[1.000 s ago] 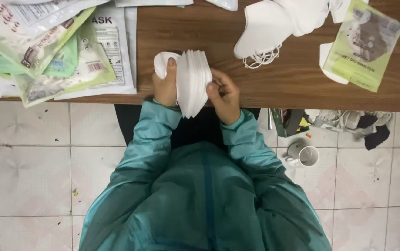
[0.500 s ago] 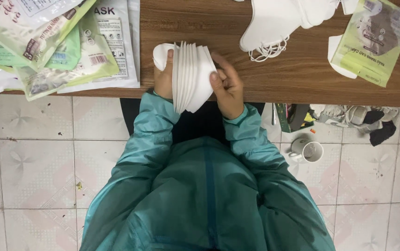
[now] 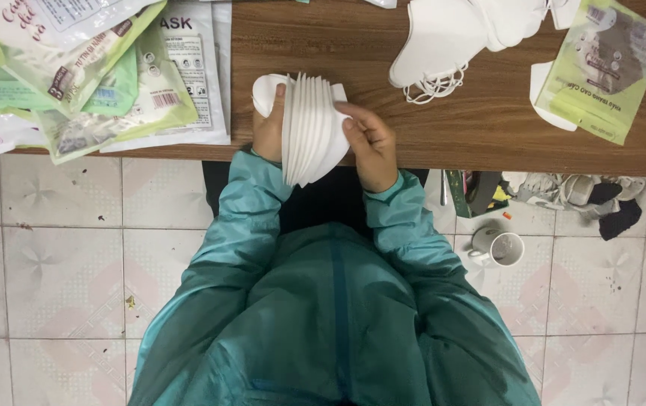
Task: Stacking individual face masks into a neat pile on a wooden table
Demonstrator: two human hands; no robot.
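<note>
A stack of several folded white face masks (image 3: 309, 128) stands on edge between my two hands at the near edge of the brown wooden table (image 3: 353, 53). My left hand (image 3: 269, 129) presses the stack's left side, thumb on top. From the right, my right hand (image 3: 372, 146) grips the same stack with its fingers across the outer mask. I wear teal sleeves.
A heap of green and white mask packets (image 3: 75, 68) covers the table's left. Loose white masks with ear loops (image 3: 450, 37) lie at the top right, a green packet (image 3: 601, 68) further right. On the tiled floor stand a white mug (image 3: 499, 246) and clutter (image 3: 563, 192).
The stack has stayed between both hands, squeezed tighter and more upright. The view shifted slightly; my hands remain at the table edge.
</note>
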